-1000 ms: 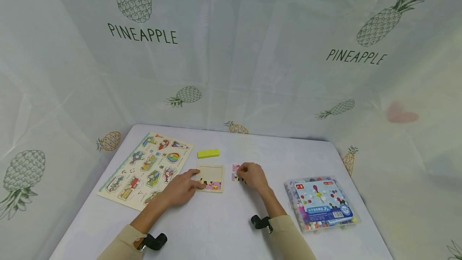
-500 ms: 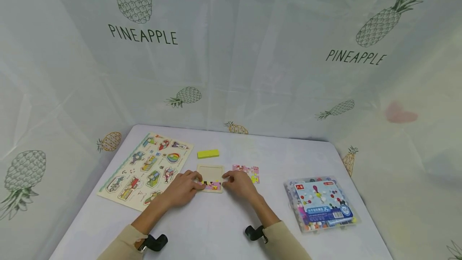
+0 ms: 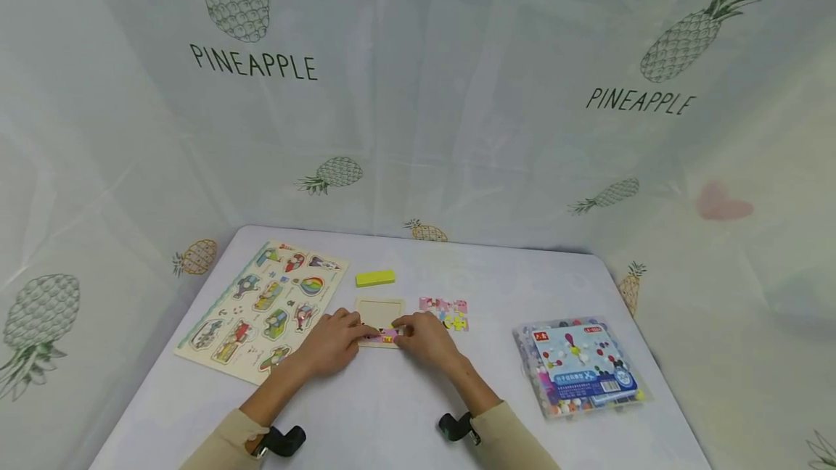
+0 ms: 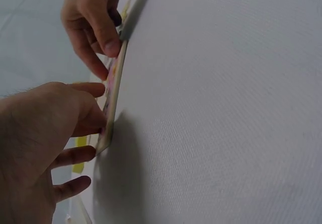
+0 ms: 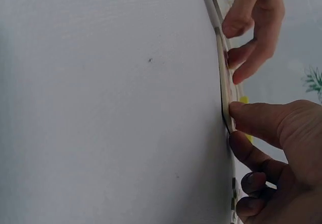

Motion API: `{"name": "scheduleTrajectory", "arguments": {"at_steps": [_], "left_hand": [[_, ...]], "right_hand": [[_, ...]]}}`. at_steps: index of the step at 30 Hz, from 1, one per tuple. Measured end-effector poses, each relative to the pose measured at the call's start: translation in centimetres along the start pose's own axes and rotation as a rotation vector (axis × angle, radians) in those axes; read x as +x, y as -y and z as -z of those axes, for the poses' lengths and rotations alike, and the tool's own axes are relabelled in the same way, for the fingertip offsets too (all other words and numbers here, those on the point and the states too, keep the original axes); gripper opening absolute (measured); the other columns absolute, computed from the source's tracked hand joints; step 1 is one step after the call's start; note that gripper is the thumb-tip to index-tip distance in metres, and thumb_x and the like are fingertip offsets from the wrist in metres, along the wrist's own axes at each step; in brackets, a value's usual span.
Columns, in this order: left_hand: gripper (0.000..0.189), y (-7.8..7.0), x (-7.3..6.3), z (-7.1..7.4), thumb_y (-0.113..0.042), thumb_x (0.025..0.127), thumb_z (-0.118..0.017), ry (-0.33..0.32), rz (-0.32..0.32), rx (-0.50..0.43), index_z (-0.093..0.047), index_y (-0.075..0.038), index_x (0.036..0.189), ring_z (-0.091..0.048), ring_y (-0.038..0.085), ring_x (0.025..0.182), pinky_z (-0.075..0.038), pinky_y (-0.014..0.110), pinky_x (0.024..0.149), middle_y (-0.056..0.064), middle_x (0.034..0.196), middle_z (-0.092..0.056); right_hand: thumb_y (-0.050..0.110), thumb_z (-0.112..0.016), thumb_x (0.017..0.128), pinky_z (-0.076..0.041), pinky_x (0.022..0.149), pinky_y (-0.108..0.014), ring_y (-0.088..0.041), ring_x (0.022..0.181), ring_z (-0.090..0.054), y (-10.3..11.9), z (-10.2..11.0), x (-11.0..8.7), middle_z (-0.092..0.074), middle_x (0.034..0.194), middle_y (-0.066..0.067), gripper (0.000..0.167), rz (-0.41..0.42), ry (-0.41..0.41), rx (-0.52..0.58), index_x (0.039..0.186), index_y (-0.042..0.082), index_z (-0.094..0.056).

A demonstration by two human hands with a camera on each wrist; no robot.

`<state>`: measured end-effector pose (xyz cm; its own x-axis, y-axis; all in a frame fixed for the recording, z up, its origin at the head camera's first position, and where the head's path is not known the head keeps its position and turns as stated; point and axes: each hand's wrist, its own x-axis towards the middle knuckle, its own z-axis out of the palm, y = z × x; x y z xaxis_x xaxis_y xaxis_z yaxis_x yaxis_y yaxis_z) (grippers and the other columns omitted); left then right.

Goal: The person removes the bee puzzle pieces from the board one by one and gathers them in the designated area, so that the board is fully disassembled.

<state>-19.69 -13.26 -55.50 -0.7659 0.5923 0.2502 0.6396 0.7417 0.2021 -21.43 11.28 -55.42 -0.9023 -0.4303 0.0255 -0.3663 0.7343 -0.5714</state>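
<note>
A small wooden puzzle tray [image 3: 381,308] lies in the middle of the table, with pink-and-yellow jigsaw pieces [image 3: 388,339] along its near side. My left hand [image 3: 332,343] is at the tray's left side, its index finger extended over the pieces. In the left wrist view, the other fingers of that left hand [image 4: 55,128] are spread beside the tray's edge. My right hand [image 3: 424,338] is at the tray's right side. Thumb and finger of this right hand [image 5: 282,143] pinch the tray's corner in the right wrist view. Whether they also hold a piece is hidden.
More pink jigsaw pieces [image 3: 444,304] lie right of the tray. A yellow block [image 3: 375,278] sits behind it. A large vehicle-picture puzzle board [image 3: 255,318] is at left, and a clear plastic box of molecular-model parts [image 3: 581,368] at right.
My right hand has moved left from the loose pieces to the tray's right side, uncovering those pieces. My left hand stays at the tray, its index finger now reaching further in.
</note>
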Motion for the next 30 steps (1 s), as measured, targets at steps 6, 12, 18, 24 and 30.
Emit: {"name": "scheduleTrajectory", "arguments": {"at_steps": [6,12,18,24,30], "left_hand": [[0.050,-0.11,-0.19,-0.22,-0.005,0.088,-0.066,0.027,-0.020,-0.006,-0.072,-0.036,0.126,-0.049,0.021,0.094,-0.038,0.038,0.070,-0.002,0.097,-0.055],[0.049,-0.08,-0.02,-0.20,-0.006,0.089,-0.065,0.041,-0.009,-0.019,-0.071,-0.037,0.127,-0.048,0.021,0.092,-0.038,0.039,0.071,0.000,0.098,-0.056],[0.051,-0.03,0.03,-0.31,-0.008,0.089,-0.063,0.043,-0.016,0.017,-0.070,-0.041,0.127,-0.047,0.019,0.091,-0.037,0.036,0.069,-0.001,0.099,-0.056],[0.052,-0.07,-0.01,-0.30,-0.006,0.086,-0.064,0.026,-0.015,0.002,-0.071,-0.040,0.125,-0.046,0.017,0.089,-0.034,0.034,0.067,-0.002,0.097,-0.054],[0.052,-0.02,0.01,-0.26,-0.007,0.087,-0.064,0.033,-0.023,0.023,-0.070,-0.041,0.127,-0.046,0.018,0.088,-0.035,0.034,0.067,-0.003,0.098,-0.055]], "right_hand": [[0.018,-0.074,0.089,-0.037,0.054,-0.021,-0.003,0.062,-0.047,0.46,0.21,0.03,-0.058,0.070,0.009,0.032,-0.010,0.010,0.044,0.120,0.011,-0.075],[0.020,-0.074,0.090,-0.040,0.056,-0.022,-0.003,0.062,-0.049,0.42,0.10,0.12,-0.059,0.072,0.011,0.027,-0.025,-0.001,0.056,0.116,0.013,-0.075],[0.015,-0.073,0.091,-0.042,0.055,-0.023,-0.004,0.059,-0.051,0.71,0.45,0.12,-0.061,0.069,0.008,0.021,-0.002,-0.017,0.120,0.111,0.010,-0.075],[0.017,-0.072,0.092,-0.043,0.063,-0.025,-0.007,0.071,-0.052,0.86,0.65,0.28,-0.062,0.078,0.008,0.012,-0.043,-0.036,0.171,0.105,0.016,-0.074],[0.017,-0.072,0.092,-0.046,0.061,-0.024,-0.007,0.071,-0.057,0.85,0.72,0.39,-0.065,0.083,0.009,0.004,-0.066,-0.030,0.250,0.096,0.017,-0.072]]}}
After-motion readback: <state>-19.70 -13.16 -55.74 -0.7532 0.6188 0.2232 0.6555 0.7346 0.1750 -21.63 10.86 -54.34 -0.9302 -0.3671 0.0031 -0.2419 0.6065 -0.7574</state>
